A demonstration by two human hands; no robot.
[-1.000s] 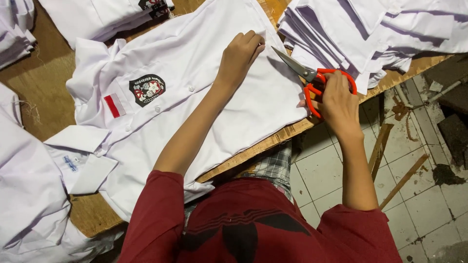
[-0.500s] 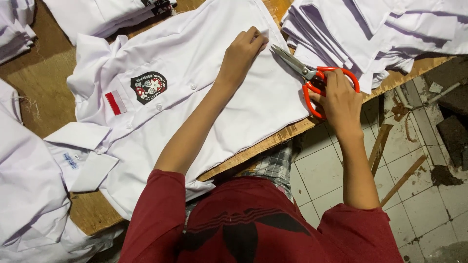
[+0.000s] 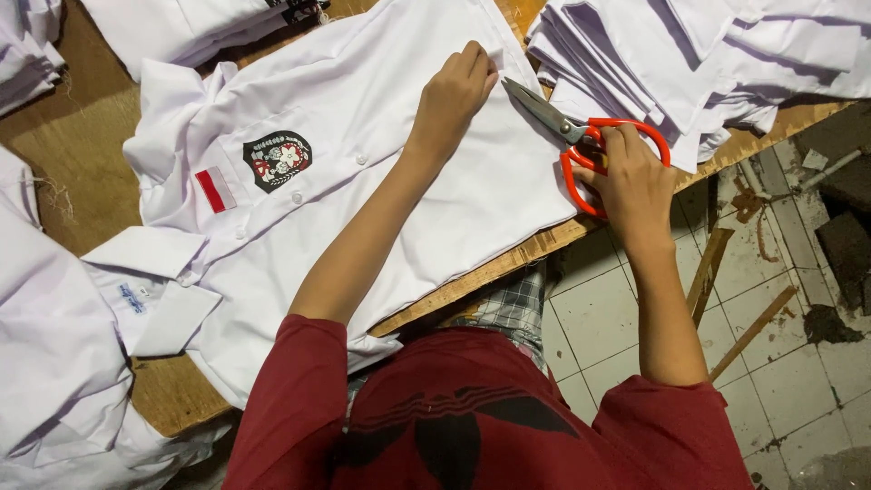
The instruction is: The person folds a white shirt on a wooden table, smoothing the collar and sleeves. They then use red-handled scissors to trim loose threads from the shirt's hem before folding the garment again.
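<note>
A white shirt [image 3: 336, 200] with a dark crest patch [image 3: 277, 160] and a small red and white flag patch [image 3: 216, 189] lies flat on the wooden table [image 3: 82, 154]. My left hand [image 3: 451, 95] pinches the shirt's fabric near its hem at the top. My right hand [image 3: 626, 177] grips red-handled scissors [image 3: 581, 136], whose blades point toward my left hand just short of the pinched fabric.
A stack of folded white shirts [image 3: 689, 63] sits at the top right, beside the scissors. More white shirts [image 3: 54, 363] lie at the left and top left. The table edge [image 3: 508, 268] runs diagonally; below it are a tiled floor [image 3: 771, 363] and wooden sticks [image 3: 708, 272].
The scissors and my right hand have shifted up and left, toward my left hand. My left hand has kept its hold near the hem.
</note>
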